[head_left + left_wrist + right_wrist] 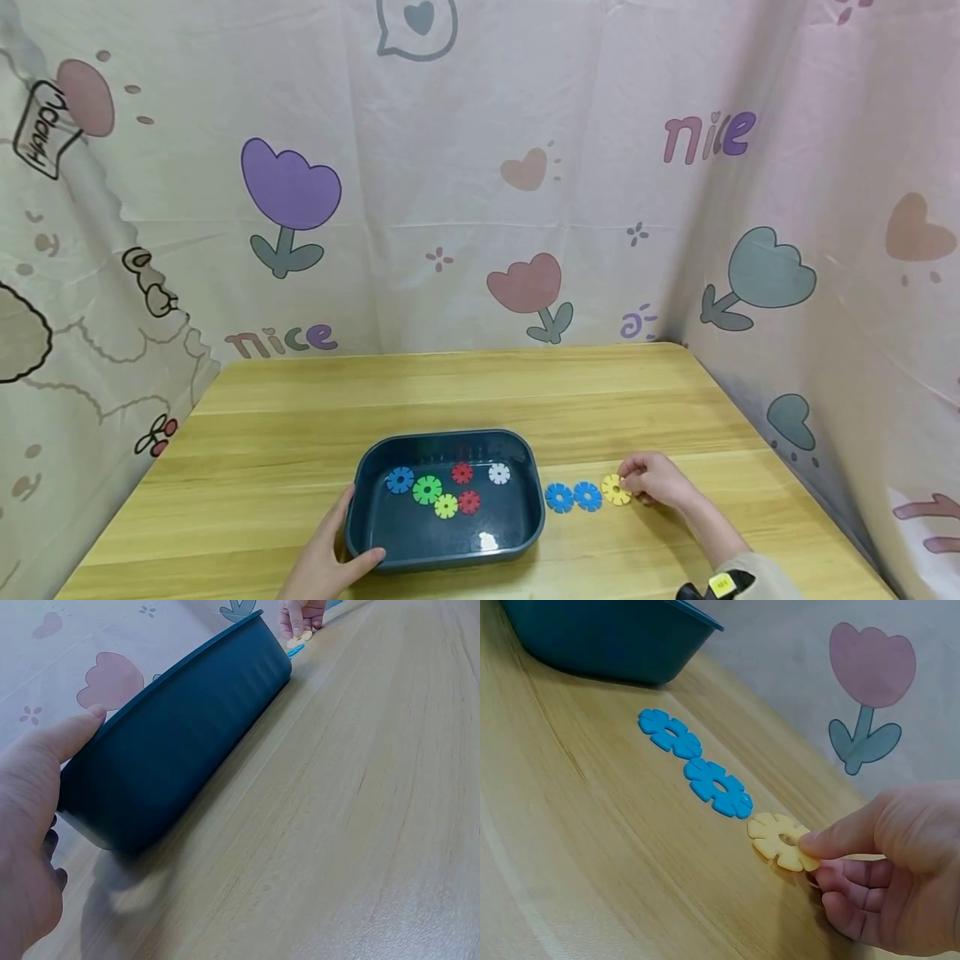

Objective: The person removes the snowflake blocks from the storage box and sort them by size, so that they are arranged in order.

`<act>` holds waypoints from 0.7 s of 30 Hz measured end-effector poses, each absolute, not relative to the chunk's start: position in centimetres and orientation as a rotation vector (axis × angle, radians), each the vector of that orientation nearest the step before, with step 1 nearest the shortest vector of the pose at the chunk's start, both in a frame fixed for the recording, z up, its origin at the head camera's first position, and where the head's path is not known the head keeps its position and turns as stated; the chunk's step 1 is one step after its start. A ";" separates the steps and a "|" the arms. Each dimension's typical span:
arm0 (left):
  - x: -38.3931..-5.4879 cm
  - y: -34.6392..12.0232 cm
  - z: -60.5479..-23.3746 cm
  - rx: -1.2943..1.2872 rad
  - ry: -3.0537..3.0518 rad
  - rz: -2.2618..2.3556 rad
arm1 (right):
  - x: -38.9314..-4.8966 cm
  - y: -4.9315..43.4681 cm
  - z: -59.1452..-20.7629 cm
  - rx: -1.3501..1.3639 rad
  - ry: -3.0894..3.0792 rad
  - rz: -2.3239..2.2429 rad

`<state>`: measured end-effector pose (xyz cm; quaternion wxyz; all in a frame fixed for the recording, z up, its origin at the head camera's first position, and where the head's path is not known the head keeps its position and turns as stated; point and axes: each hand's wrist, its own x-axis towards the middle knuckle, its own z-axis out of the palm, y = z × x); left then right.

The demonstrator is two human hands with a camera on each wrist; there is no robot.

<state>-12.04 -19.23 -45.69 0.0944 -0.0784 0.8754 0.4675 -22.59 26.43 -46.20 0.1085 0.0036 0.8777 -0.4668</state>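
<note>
My left hand holds the near left corner of a dark blue-green plastic tray. Its thumb lies over the rim, and the other fingers run along the outer side, partly hidden behind the tray wall in the left wrist view. To the right of the tray, my right hand pinches the right edge of a yellow notched snowflake disc between thumb and fingers. This disc is at the right end of a row with two blue snowflake discs, one beside it and another closer to the tray.
Inside the tray lie several more discs: blue, green, yellow, white and two red, one behind the other. The wooden table ends at a printed curtain behind and along both sides.
</note>
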 end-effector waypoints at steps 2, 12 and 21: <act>-12.1 -19.2 -45.7 -0.235 2.596 1.385 | -22.6 26.3 -46.2 -0.004 2.595 -1.354; -12.0 -19.2 -45.8 -0.226 2.620 1.376 | -23.0 25.9 -45.5 -0.032 2.686 -1.276; -11.8 -19.1 -45.7 -0.217 2.635 1.376 | -24.1 23.8 -42.1 -0.233 2.698 -1.312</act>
